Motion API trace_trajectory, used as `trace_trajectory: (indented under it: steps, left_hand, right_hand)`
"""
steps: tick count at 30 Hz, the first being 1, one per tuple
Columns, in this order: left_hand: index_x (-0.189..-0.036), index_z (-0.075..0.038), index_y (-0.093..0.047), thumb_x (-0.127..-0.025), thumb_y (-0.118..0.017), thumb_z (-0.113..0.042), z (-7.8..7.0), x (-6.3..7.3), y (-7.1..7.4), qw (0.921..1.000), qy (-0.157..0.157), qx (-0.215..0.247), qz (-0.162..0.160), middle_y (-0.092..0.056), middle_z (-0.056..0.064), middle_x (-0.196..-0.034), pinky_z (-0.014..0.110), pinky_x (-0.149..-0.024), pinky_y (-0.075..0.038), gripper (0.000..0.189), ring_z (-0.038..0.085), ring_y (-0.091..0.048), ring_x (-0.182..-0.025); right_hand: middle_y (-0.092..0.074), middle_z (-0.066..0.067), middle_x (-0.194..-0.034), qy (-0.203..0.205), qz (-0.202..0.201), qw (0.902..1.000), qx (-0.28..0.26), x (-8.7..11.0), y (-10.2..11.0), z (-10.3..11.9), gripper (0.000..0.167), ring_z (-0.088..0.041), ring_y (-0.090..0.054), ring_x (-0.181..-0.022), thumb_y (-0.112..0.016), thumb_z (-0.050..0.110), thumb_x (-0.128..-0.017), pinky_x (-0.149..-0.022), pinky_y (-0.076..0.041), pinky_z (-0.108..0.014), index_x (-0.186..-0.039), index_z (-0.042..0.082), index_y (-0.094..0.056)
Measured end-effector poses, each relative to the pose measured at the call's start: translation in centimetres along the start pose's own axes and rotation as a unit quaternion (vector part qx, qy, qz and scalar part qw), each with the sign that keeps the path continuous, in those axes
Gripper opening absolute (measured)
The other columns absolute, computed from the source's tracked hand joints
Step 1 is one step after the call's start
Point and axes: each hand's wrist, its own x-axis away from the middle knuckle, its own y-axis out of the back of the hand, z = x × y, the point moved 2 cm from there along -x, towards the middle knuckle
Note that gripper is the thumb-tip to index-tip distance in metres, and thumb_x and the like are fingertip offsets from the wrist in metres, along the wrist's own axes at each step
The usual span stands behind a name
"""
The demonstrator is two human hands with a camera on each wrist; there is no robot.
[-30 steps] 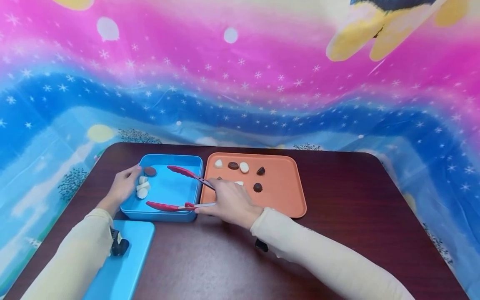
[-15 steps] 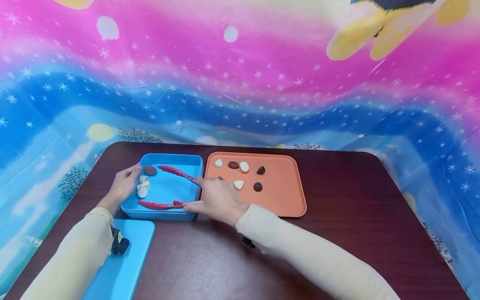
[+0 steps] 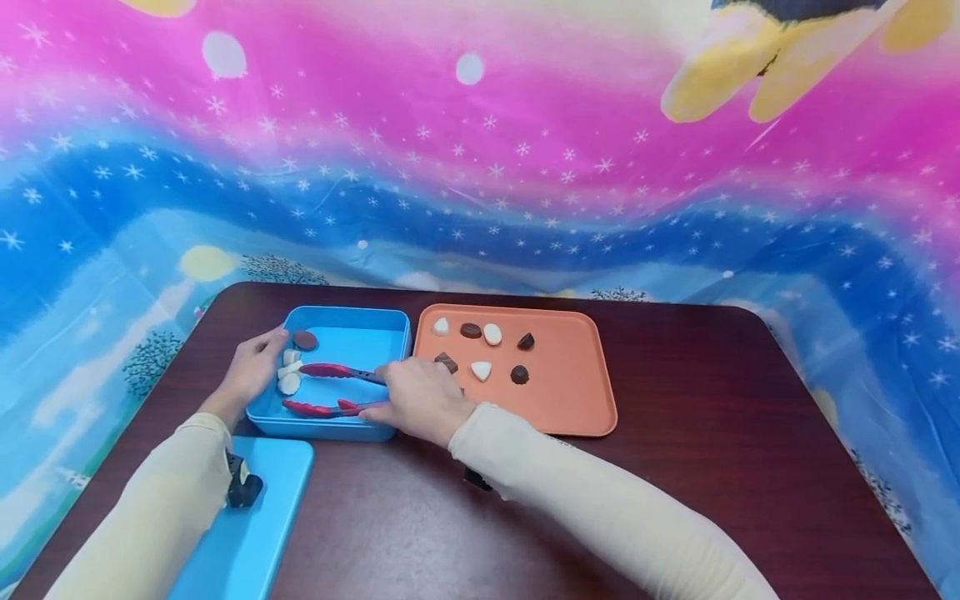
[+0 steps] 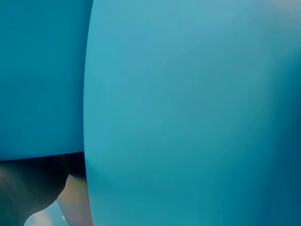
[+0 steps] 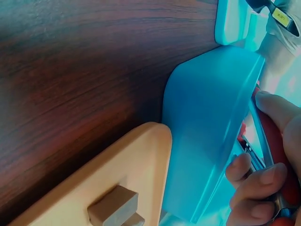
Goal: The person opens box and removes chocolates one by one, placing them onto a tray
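My left hand (image 3: pixel 253 367) grips the left rim of a blue box (image 3: pixel 345 431); blue plastic fills most of the left wrist view. My right hand (image 3: pixel 423 398) holds red-tipped tongs (image 3: pixel 322 410), its fingers curled round the handle in the right wrist view. The tongs' tips stand apart over the box. Their far tip overlaps the white chocolate pieces (image 3: pixel 288 384) along the box's left side; whether it touches them I cannot tell. A flat brown round chocolate (image 3: pixel 305 340) lies behind these pieces.
An orange tray (image 3: pixel 566 400) right of the box bears several brown and white chocolates, among them a white heart-like piece (image 3: pixel 481 371) and a square brown one (image 3: pixel 446 362). A blue lid (image 3: pixel 281 483) lies in front on the dark wooden table (image 3: pixel 675 383).
My right hand has moved left with the tongs, and the tongs' arms have drawn closer together. More of the tray's chocolates have come into sight. My left hand stays on the box.
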Motion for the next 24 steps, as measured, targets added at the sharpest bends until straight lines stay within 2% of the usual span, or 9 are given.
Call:
trace_trajectory:
  steps: [7, 13, 24]
  left_hand:
    - [-0.163, -0.017, -0.008, -0.105, -0.02, -0.064, -0.2, -0.1, -0.2, 1.0, -0.001, -0.003, -0.005, -0.012, 0.025, -0.168, 0.079, -0.113, -0.021, 0.076, 0.056, -0.012, -0.152]
    - [-0.163, -0.017, -0.007, -0.105, -0.019, -0.063, -0.3, -0.1, -0.1, 1.0, 0.0, -0.005, -0.003, -0.011, 0.025, -0.168, 0.079, -0.113, -0.02, 0.075, 0.056, -0.011, -0.152]
    - [-0.163, -0.014, -0.007, -0.105, -0.019, -0.062, -0.3, -0.1, 0.1, 0.9998, 0.004, -0.021, -0.001, -0.011, 0.026, -0.168, 0.077, -0.116, -0.018, 0.076, 0.055, -0.01, -0.153]
  right_hand:
    - [-0.045, 0.004, -0.059, -0.01, -0.003, 0.9998, 0.016, -0.3, -0.4, 0.5, 0.043, -0.01, -0.048, -0.053, -0.07, 0.063, -0.087, -0.043, -0.036, -0.023, -0.092, 0.021, -0.07]
    - [-0.046, 0.005, -0.06, -0.027, 0.003, 0.9984, 0.051, -0.6, -0.5, 1.1, 0.042, -0.009, -0.05, -0.053, -0.069, 0.065, -0.087, -0.043, -0.038, -0.023, -0.084, 0.023, -0.062]
    - [-0.054, 0.007, -0.063, -0.008, -0.007, 0.9961, 0.087, -0.4, -1.0, 1.7, 0.039, -0.006, -0.052, -0.057, -0.068, 0.059, -0.09, -0.043, -0.042, -0.02, -0.105, 0.023, -0.071]
